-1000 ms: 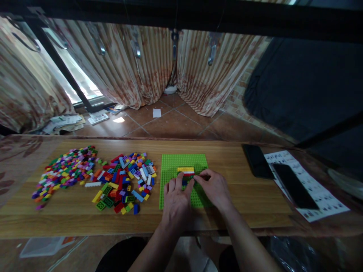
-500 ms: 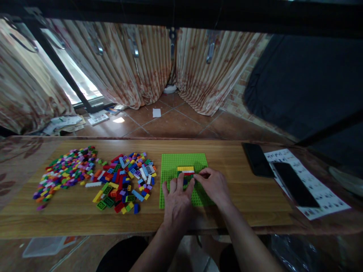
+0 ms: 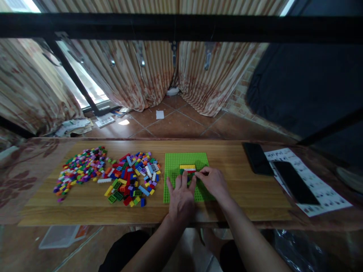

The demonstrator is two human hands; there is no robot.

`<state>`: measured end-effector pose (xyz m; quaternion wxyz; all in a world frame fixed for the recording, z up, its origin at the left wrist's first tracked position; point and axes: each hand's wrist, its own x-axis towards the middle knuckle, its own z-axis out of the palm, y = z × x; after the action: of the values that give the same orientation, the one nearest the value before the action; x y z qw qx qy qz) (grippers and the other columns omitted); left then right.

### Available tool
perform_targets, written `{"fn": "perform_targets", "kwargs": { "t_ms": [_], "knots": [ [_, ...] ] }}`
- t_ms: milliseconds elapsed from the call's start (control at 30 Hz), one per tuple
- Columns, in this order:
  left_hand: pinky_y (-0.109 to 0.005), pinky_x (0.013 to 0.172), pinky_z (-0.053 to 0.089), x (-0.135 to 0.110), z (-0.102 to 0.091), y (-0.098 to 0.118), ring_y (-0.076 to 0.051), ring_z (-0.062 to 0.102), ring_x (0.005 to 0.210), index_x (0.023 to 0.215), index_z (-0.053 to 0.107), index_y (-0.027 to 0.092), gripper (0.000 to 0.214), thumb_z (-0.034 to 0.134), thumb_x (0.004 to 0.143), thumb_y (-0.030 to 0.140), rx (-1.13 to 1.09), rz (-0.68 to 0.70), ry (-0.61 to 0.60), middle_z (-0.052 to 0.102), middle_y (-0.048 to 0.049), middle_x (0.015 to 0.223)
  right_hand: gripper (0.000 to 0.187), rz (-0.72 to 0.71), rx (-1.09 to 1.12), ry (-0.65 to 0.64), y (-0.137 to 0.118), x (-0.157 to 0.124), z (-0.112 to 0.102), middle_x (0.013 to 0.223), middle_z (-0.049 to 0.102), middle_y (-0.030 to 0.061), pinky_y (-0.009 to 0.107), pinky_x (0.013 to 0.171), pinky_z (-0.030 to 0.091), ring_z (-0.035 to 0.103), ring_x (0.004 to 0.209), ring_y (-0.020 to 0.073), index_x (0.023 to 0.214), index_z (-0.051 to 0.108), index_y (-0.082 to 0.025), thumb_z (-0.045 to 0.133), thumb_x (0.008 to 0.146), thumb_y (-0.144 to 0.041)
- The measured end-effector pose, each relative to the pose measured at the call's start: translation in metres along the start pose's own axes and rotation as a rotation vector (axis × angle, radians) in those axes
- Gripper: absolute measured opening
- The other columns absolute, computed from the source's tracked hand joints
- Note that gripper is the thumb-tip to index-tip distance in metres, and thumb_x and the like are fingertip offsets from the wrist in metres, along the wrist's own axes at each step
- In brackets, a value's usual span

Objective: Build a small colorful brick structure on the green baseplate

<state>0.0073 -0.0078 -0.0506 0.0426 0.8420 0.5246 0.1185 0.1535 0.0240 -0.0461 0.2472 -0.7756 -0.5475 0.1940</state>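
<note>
A light green baseplate [image 3: 172,162] lies on the wooden board, with a low build of toy bricks near its middle. In the build, a yellow brick row [image 3: 187,166] stands behind white and red bricks, and dark green shows at its left. My left hand [image 3: 182,198] rests over the front of the build, its fingers spread and touching the plate and bricks. With thumb and forefinger pinched together, my right hand [image 3: 214,183] is at the right end of the red row. Whatever is between those fingertips is too small to make out.
Left of the plate lie a heap of mixed larger bricks [image 3: 127,180] and a heap of tiny pieces [image 3: 82,166]. On the right are a black phone [image 3: 257,158], a printed sheet [image 3: 330,190] and a second dark phone [image 3: 296,182]. A black bar [image 3: 181,27] crosses above.
The view has tilted and shifted slightly, so the board and plate appear a little further right. Both hands stay at the build in nearly the same pose.
</note>
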Motion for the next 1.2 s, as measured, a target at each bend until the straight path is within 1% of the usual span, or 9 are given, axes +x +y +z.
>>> {"fn": "perform_targets", "kwargs": {
  "t_ms": [300, 500, 567, 733, 867, 933, 1033, 1100, 1200],
  "knots": [
    [-0.064, 0.104, 0.029, 0.002, -0.012, -0.013, -0.030, 0.046, 0.120, 0.127, 0.059, 0.028, 0.047, 0.050, 0.083, 0.013, -0.137, -0.028, 0.118, 0.053, -0.0098, 0.135, 0.032, -0.035, 0.081, 0.009, 0.008, 0.003, -0.003, 0.069, 0.072, 0.0047, 0.028, 0.058, 0.040, 0.064, 0.064, 0.0194, 0.071, 0.073, -0.021, 0.057, 0.081, -0.047],
    [-0.046, 0.100, 0.041, 0.007, -0.033, -0.039, -0.024, 0.051, 0.114, 0.120, 0.060, 0.020, 0.035, 0.044, 0.090, 0.013, -0.354, -0.103, 0.332, 0.059, -0.0097, 0.125, 0.044, -0.049, 0.169, 0.124, 0.004, 0.001, -0.015, 0.060, 0.065, 0.0032, 0.027, 0.054, 0.036, 0.056, 0.056, 0.0167, 0.069, 0.070, -0.018, 0.047, 0.086, -0.053],
    [-0.044, 0.101, 0.042, 0.007, -0.036, -0.046, -0.023, 0.053, 0.114, 0.117, 0.060, 0.018, 0.031, 0.044, 0.091, 0.014, -0.428, -0.134, 0.389, 0.061, -0.0096, 0.121, 0.043, -0.066, 0.247, 0.165, -0.003, -0.005, -0.018, 0.061, 0.065, 0.0025, 0.026, 0.055, 0.037, 0.056, 0.057, 0.0163, 0.070, 0.069, -0.018, 0.049, 0.085, -0.054],
    [-0.042, 0.101, 0.045, 0.008, -0.036, -0.062, -0.021, 0.055, 0.114, 0.115, 0.060, 0.019, 0.027, 0.047, 0.092, 0.018, -0.575, -0.213, 0.485, 0.062, -0.0089, 0.118, 0.041, -0.100, 0.352, 0.101, -0.015, -0.016, -0.017, 0.066, 0.066, 0.0028, 0.026, 0.058, 0.041, 0.058, 0.061, 0.0174, 0.072, 0.069, -0.018, 0.050, 0.085, -0.052],
    [-0.038, 0.096, 0.047, 0.003, -0.045, -0.060, -0.019, 0.057, 0.109, 0.111, 0.062, 0.018, 0.024, 0.046, 0.093, 0.019, -0.628, -0.256, 0.605, 0.065, -0.0092, 0.111, 0.038, -0.088, 0.334, 0.154, -0.017, -0.017, -0.014, 0.070, 0.069, 0.0047, 0.029, 0.063, 0.044, 0.061, 0.067, 0.0201, 0.076, 0.069, -0.019, 0.051, 0.084, -0.051],
    [-0.036, 0.091, 0.048, -0.005, -0.048, -0.047, -0.018, 0.059, 0.102, 0.110, 0.061, 0.016, 0.025, 0.043, 0.093, 0.017, -0.614, -0.165, 0.635, 0.066, -0.0100, 0.106, 0.037, -0.066, 0.332, 0.170, -0.020, -0.018, -0.009, 0.072, 0.070, 0.0057, 0.030, 0.064, 0.046, 0.062, 0.069, 0.0214, 0.078, 0.069, -0.019, 0.053, 0.083, -0.052],
    [-0.035, 0.081, 0.048, -0.017, -0.040, -0.015, -0.019, 0.062, 0.088, 0.104, 0.063, 0.013, 0.025, 0.043, 0.091, 0.020, -0.649, 0.198, 0.587, 0.069, -0.0099, 0.095, 0.036, -0.103, 0.438, 0.069, -0.029, -0.024, 0.007, 0.079, 0.072, 0.0068, 0.032, 0.066, 0.049, 0.064, 0.072, 0.0221, 0.084, 0.069, -0.019, 0.056, 0.082, -0.053],
    [-0.036, 0.080, 0.047, -0.023, -0.027, 0.005, -0.018, 0.062, 0.084, 0.096, 0.065, 0.014, 0.028, 0.040, 0.092, 0.026, -0.689, 0.284, 0.575, 0.071, -0.0088, 0.090, 0.034, -0.151, 0.498, -0.017, -0.039, -0.032, 0.023, 0.079, 0.071, 0.0063, 0.032, 0.063, 0.050, 0.065, 0.071, 0.0218, 0.084, 0.069, -0.021, 0.058, 0.081, -0.053],
    [-0.036, 0.078, 0.048, -0.027, -0.010, 0.021, -0.018, 0.063, 0.078, 0.088, 0.069, 0.020, 0.030, 0.052, 0.088, 0.044, -0.677, 0.381, 0.425, 0.072, -0.0051, 0.082, 0.025, -0.328, 0.454, -0.111, -0.054, -0.049, 0.050, 0.075, 0.070, 0.0044, 0.031, 0.059, 0.050, 0.064, 0.068, 0.0197, 0.084, 0.069, -0.024, 0.059, 0.082, -0.047]
  ]
}}
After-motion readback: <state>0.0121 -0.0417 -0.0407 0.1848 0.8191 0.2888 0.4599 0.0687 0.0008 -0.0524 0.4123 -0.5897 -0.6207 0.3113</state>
